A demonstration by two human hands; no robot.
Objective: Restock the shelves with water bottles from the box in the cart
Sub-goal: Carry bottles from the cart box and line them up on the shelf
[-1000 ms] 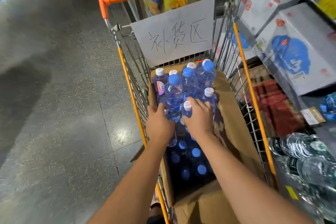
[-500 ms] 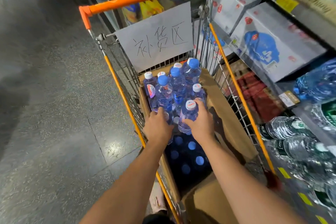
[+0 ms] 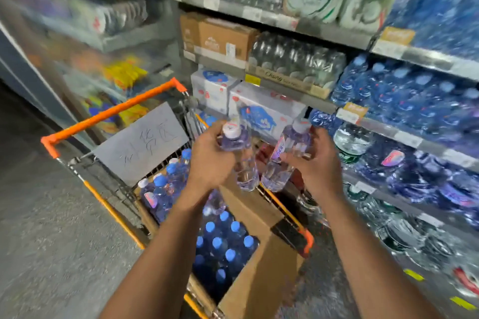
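Two bottles up, one in each hand: left hand (image 3: 210, 160) curls round one bottle (image 3: 239, 153), right hand (image 3: 317, 163) grips the other (image 3: 283, 160), above the box (image 3: 261, 261) in the cart (image 3: 103, 116). Shelves (image 3: 311, 28) of packed water sit right.

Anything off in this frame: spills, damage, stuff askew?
Nothing stands out. The left hand grips one white-capped bottle and the right hand another, both lifted above the cart. Remaining bottles stand upright in the box. No spill visible, though motion blur smears the shelves.
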